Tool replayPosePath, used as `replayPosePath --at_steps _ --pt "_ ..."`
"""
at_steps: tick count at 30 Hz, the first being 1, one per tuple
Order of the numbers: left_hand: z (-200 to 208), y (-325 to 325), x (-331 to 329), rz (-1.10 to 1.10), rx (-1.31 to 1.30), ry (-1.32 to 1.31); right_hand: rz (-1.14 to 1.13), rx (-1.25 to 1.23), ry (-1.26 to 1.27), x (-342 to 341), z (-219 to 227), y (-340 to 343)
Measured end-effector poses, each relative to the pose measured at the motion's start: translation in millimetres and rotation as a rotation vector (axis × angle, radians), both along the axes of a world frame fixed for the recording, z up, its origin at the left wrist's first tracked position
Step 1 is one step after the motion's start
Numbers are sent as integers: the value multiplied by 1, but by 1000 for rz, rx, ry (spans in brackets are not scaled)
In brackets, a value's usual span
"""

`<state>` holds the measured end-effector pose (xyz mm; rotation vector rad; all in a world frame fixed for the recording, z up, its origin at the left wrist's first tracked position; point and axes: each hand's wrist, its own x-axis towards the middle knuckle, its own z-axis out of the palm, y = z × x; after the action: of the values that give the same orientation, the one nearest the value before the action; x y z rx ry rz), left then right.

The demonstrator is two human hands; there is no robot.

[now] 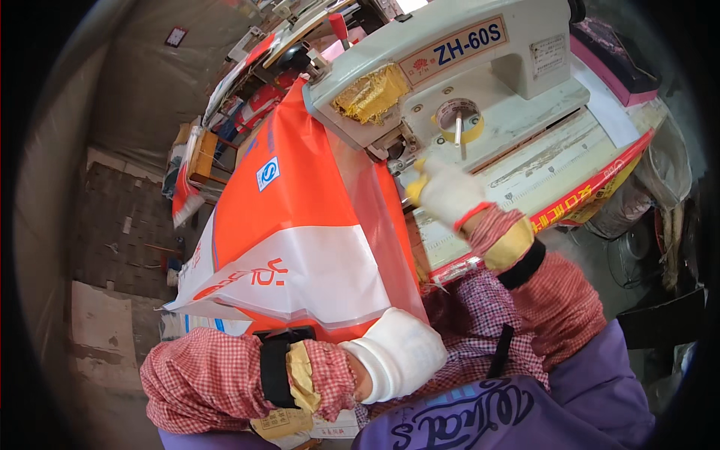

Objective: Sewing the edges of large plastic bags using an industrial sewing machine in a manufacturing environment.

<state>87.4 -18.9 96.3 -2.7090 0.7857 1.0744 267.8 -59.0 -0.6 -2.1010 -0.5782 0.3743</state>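
Observation:
A large orange, white and red plastic sack (300, 202) hangs from the head of a grey-green industrial sewing machine (450, 67), its upper right edge running in beside the needle area. My left hand (397, 352), in a white glove, closes on the sack's near lower edge; its fingertips are tucked out of sight. Beside the needle area, close to the sack's right edge, is my right hand (448, 193) in a white glove with yellow fingertips. Its fingers are bent and slightly blurred, so whether they grip the sack cannot be made out.
A yellow tape roll (459, 121) with a pale stick in it rests on the machine bed. Behind the machine's right end is a pink and black box (615, 64). A red and yellow strip (592, 187) edges the worktable. Cluttered benches (255, 97) stand farther back at left.

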Motion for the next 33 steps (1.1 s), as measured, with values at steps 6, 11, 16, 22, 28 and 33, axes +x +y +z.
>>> replayPosePath --at_steps 6,11,16,22,28,33 --pt "-5 -6 1 -46 -36 -77 320 -323 13 -34 8 14" --pt "-8 -7 3 -70 -15 -79 387 -295 -35 -24 2 12" --pt "-8 -13 6 -100 51 -4 190 -232 40 -37 -8 20" --pt "23 -22 25 -140 180 90 81 -367 -211 -66 -29 46" --pt "58 -21 5 27 119 27 352 -647 -492 -63 -55 70" --pt "40 -42 28 -3 32 -84 539 -643 -653 -40 -61 81"
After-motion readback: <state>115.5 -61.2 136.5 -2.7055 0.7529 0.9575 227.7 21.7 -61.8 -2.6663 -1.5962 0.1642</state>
